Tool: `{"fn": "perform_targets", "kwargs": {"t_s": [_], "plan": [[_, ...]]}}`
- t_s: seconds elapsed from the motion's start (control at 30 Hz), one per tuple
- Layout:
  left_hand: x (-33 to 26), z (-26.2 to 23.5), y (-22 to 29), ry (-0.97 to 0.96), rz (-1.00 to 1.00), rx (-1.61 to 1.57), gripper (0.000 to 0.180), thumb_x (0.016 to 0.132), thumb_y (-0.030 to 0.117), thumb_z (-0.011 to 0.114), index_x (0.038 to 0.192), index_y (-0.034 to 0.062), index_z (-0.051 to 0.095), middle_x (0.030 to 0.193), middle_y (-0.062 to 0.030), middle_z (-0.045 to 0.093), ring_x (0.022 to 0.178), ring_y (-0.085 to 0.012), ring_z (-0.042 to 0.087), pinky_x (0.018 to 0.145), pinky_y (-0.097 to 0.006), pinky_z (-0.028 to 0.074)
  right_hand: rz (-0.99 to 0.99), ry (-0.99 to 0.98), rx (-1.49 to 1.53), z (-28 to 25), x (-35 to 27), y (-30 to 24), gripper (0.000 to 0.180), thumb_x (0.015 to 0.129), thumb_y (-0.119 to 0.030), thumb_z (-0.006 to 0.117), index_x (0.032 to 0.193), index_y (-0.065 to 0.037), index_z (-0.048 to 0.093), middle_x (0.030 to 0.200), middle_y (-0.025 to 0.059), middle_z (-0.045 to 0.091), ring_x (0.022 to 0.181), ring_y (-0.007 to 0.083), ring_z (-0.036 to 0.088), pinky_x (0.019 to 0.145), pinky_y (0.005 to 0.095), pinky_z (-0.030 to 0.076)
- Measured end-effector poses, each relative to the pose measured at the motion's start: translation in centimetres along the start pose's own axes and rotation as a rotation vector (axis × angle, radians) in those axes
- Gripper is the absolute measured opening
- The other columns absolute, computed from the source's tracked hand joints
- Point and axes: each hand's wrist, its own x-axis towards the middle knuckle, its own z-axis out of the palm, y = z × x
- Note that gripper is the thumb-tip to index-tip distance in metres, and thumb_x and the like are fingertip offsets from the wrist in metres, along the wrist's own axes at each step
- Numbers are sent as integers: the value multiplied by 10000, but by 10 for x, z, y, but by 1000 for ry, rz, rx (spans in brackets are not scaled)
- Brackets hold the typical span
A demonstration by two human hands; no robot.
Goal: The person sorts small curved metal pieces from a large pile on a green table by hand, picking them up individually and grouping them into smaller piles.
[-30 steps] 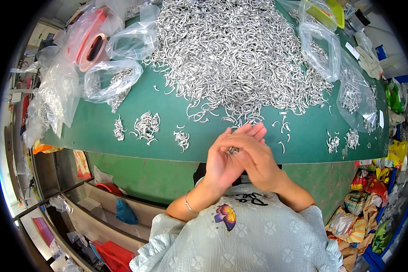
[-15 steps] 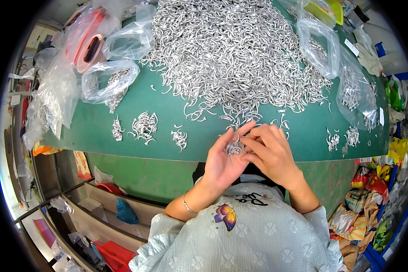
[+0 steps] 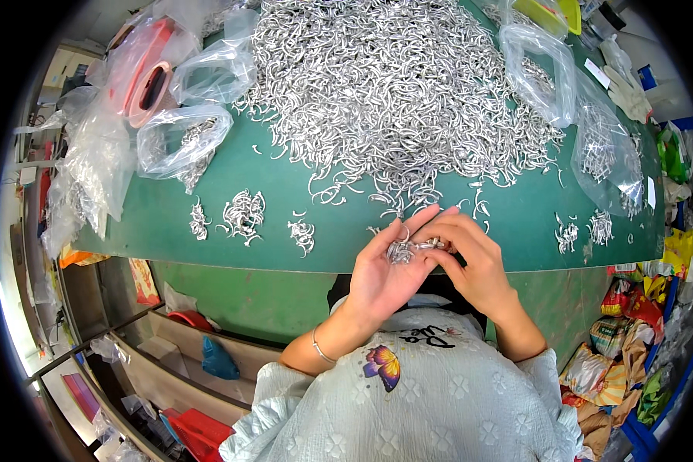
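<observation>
Palm up at the table's near edge, my left hand (image 3: 379,276) cups several small curved silver metal pieces (image 3: 400,252), its thumb and fingers curled up around them. My right hand (image 3: 473,254) is beside it, thumb and fingertips closed in a pinch on a silver metal piece (image 3: 431,244) just over the left fingers. The fingertips partly hide that piece. Beyond both hands, a large heap of the same curved pieces (image 3: 393,92) spreads over the green table (image 3: 162,235).
Small piles of pieces lie left (image 3: 244,215) and right (image 3: 600,228) along the near edge. Clear plastic bags (image 3: 185,142) stand at the left, beside a pink-red container (image 3: 150,85). Another bag (image 3: 604,154) holds pieces at the right, near a white glove (image 3: 627,92).
My right hand has shifted slightly right, away from the left palm, and a silver piece now shows in its pinch. The left hand stays almost still.
</observation>
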Motion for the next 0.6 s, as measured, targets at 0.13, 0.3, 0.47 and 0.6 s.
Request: {"fn": "perform_targets", "kwargs": {"t_s": [0.13, 0.3, 0.47, 0.6], "plan": [[1, 2, -1, -18, 4, -29, 481, 1035, 236, 365, 1411, -61, 410, 1508, -249, 348, 1342, -283, 413, 1101, -401, 358, 7, -6, 7, -2, 0, -2, 220, 821, 55, 651, 1035, 4, 639, 1004, 105, 591, 876, 265, 625, 730, 347, 527], [3, -3, -2, -51, 20, -15, 488, 1023, 204, 392, 1428, -67, 375, 1515, -256, 326, 1386, -291, 364, 1133, -401, 323, -43, 2, -11, -3, 1, -1, 237, 812, 85, 642, 1039, 17, 632, 1022, 120, 568, 884, 268, 625, 737, 354, 527], [2, 5, -4, -2, 35, 0, 537, 973, 137, 474, 1452, -62, 334, 1547, -257, 253, 1428, -309, 290, 1176, -404, 260, -22, 50, -74, -3, 1, -3, 242, 805, 116, 626, 1032, 30, 623, 1030, 127, 557, 872, 272, 624, 741, 346, 526], [2, 1, -5, 2, 54, 37, 574, 942, 115, 517, 1455, -58, 328, 1559, -257, 224, 1444, -319, 260, 1197, -414, 232, 8, 86, -75, -2, -3, 3, 218, 821, 121, 616, 1026, 44, 620, 1033, 118, 565, 862, 257, 628, 742, 338, 524]]}}
